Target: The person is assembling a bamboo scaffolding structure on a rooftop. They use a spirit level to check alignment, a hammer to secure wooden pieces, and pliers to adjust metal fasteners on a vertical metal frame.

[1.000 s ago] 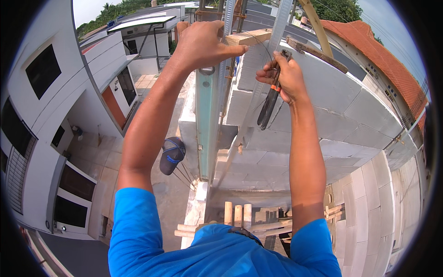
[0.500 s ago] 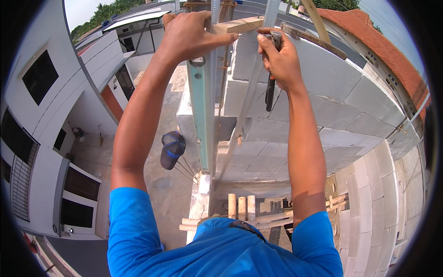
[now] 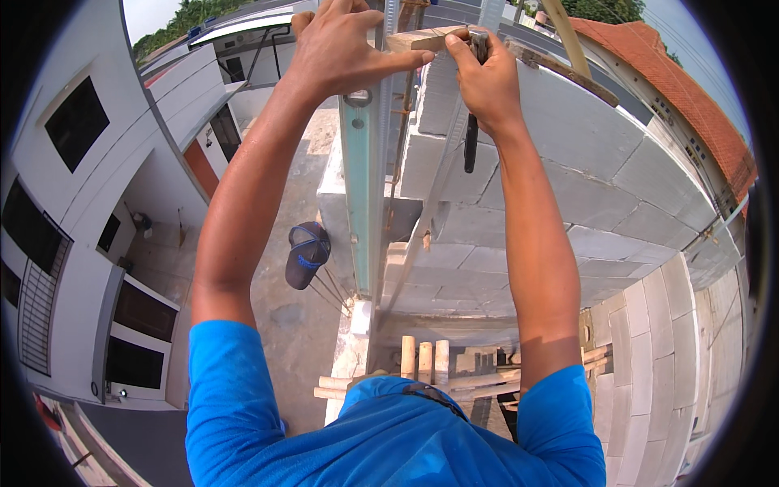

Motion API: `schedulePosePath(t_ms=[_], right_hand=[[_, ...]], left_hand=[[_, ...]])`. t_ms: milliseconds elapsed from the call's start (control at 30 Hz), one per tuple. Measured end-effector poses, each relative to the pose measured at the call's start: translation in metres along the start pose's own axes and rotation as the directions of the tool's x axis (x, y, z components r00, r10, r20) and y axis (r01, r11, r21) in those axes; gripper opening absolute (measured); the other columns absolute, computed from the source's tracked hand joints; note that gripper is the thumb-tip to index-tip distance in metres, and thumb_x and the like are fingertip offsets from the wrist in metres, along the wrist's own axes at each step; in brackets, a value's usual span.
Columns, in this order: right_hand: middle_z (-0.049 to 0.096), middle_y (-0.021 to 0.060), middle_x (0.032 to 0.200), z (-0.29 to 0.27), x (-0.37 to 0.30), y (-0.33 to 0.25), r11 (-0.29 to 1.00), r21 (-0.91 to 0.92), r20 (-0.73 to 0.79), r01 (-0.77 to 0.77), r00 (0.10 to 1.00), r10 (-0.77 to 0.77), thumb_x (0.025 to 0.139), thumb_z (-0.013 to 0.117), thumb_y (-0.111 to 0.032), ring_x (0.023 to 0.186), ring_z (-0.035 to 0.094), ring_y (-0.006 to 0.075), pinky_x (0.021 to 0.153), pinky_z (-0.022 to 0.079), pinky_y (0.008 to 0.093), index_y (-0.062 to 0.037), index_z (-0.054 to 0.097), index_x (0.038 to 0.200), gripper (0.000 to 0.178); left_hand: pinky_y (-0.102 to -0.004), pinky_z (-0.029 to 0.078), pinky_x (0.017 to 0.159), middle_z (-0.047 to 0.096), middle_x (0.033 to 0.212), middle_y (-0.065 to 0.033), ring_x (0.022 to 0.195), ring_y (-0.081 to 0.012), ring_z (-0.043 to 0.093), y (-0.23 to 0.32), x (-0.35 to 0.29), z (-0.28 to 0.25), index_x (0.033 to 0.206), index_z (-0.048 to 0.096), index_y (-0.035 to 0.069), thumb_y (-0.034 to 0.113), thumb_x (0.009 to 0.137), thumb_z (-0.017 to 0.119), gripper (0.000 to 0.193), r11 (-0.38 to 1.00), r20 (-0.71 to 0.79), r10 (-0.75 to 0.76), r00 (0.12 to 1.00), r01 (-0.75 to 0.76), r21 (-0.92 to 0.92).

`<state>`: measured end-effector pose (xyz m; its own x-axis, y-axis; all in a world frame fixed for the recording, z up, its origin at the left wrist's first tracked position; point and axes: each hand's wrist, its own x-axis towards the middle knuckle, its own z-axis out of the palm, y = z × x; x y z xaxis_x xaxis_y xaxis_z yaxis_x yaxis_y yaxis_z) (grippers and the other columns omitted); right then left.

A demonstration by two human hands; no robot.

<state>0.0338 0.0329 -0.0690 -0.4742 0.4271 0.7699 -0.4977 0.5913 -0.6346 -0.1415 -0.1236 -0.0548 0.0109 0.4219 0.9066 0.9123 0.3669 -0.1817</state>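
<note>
My left hand [image 3: 341, 53] is at the top of a turquoise spirit level [image 3: 357, 187], which stands upright against a perforated metal strip [image 3: 384, 154]. Its thumb stretches across the strip to a wooden block [image 3: 422, 40], while the other fingers reach round the far side, partly cut off by the upper edge. In my right hand [image 3: 491, 85] are pliers [image 3: 471, 146] with a dark handle hanging below the palm. Their metal head is by the block's right end, beside a second metal strip [image 3: 446, 146]. What the jaws touch is too small to tell.
A grey block wall [image 3: 584, 146] runs to the right, with a wooden strip [image 3: 560, 65] along its top. Bamboo poles [image 3: 426, 361] lie below me. A dark cap [image 3: 308, 256] hangs left of the level, above thin rods. White buildings [image 3: 73, 203] stand at left.
My right hand has risen slightly toward the wooden block, and the pliers hang more upright. The left hand keeps its place at the level's top. The whole view has shifted a little.
</note>
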Motion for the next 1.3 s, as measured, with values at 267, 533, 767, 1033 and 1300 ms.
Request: schedulePosePath(t_ms=[267, 533, 767, 1033, 1300], right_hand=[[0.059, -0.0050, 0.075, -0.001, 0.014, -0.012, 0.990, -0.142, 0.050, -0.010, 0.999, 0.017, 0.103, 0.070, -0.025, 0.062, 0.049, 0.0037, 0.055, 0.039, 0.0244, -0.0037, 0.072, 0.108, 0.022], [0.067, -0.0003, 0.080, -0.011, 0.015, -0.011, 0.980, -0.157, 0.102, -0.121, 0.985, 0.138, 0.103, 0.070, -0.026, 0.058, 0.049, 0.0035, 0.049, 0.038, 0.0237, -0.0059, 0.070, 0.114, 0.023], [0.075, 0.0060, 0.087, -0.034, -0.034, -0.017, 0.973, 0.008, -0.004, -0.230, 0.973, 0.230, 0.103, 0.068, -0.018, 0.054, 0.051, 0.0041, 0.048, 0.040, 0.0211, -0.0022, 0.069, 0.115, 0.019], [0.074, 0.0080, 0.088, -0.037, -0.059, -0.012, 0.959, 0.122, -0.091, -0.255, 0.960, 0.266, 0.103, 0.066, -0.014, 0.052, 0.051, 0.0041, 0.043, 0.038, 0.0214, -0.0005, 0.068, 0.115, 0.018], [0.074, 0.0069, 0.088, -0.023, -0.030, -0.016, 0.977, 0.070, -0.088, -0.203, 0.974, 0.209, 0.102, 0.066, -0.018, 0.050, 0.049, 0.0046, 0.037, 0.032, 0.0240, 0.0004, 0.066, 0.114, 0.022]], left_hand=[[-0.0582, 0.036, 0.110, 0.071, 0.101, -0.0224, 0.101, -0.0364, 0.071, 0.008, 0.004, -0.019, 0.132, 0.074, 0.001, 0.098, 0.074, 0.059, 0.113, 0.999, 0.180, -0.026, 0.983, 0.020, 0.038], [-0.0449, 0.057, 0.094, 0.072, 0.111, -0.0274, 0.109, -0.0359, 0.072, 0.021, 0.007, -0.040, 0.132, 0.069, -0.003, 0.061, 0.080, 0.080, 0.083, 0.997, 0.145, -0.075, 0.987, 0.071, 0.030], [-0.0423, 0.060, 0.074, 0.069, 0.095, -0.0209, 0.093, -0.0298, 0.073, 0.020, -0.008, -0.027, 0.119, 0.080, 0.002, 0.095, 0.084, 0.048, 0.104, 0.983, 0.116, -0.005, 0.993, -0.016, 0.183], [-0.0386, 0.057, 0.062, 0.068, 0.080, -0.0135, 0.074, -0.0225, 0.073, 0.031, -0.014, -0.023, 0.112, 0.082, 0.005, 0.091, 0.090, 0.045, 0.096, 0.969, 0.034, 0.044, 0.998, -0.051, 0.240], [-0.0333, 0.055, 0.056, 0.069, 0.084, -0.0102, 0.073, -0.0199, 0.073, 0.045, -0.026, -0.034, 0.126, 0.076, 0.005, 0.090, 0.089, 0.050, 0.096, 0.951, 0.000, -0.079, 0.997, 0.075, 0.299]])
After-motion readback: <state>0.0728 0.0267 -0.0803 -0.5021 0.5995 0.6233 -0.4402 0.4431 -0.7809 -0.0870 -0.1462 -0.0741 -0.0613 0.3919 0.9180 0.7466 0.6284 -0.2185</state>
